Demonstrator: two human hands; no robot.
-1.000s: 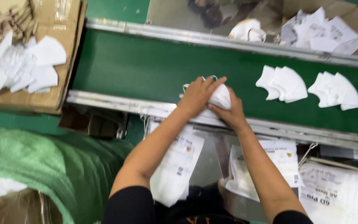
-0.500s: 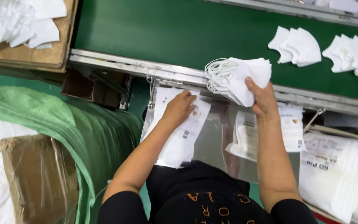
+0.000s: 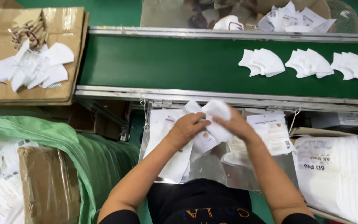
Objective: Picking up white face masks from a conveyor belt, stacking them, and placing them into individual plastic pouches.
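Nearest the camera, the left hand (image 3: 186,129) and the right hand (image 3: 238,124) meet just below the near rail, both grips pinching one small stack of white folded fabric masks (image 3: 214,118) between them, fingers pressed together on it. The stack sits directly between the two hands, its long axis slanting from lower left to upper right, and neither hand is plainly the nearer, since both already touch it (the left covers its lower left edge, the right its lower right side). Under the hands lies a flat white printed pouch (image 3: 168,137) on the shiny metal counter (image 3: 212,168), with a second printed pouch (image 3: 272,132) just to the right; whether the stack touches either pouch cannot be told, as the hands hide its underside and how many masks it holds. To the right, a white pack of masks (image 3: 336,178) is cut off by the frame edge. Farther off, the green conveyor belt (image 3: 166,62) carries three fans of white masks (image 3: 307,63), well apart from the hands. At far left, loose masks (image 3: 32,66) lie on brown cardboard (image 3: 5,89).
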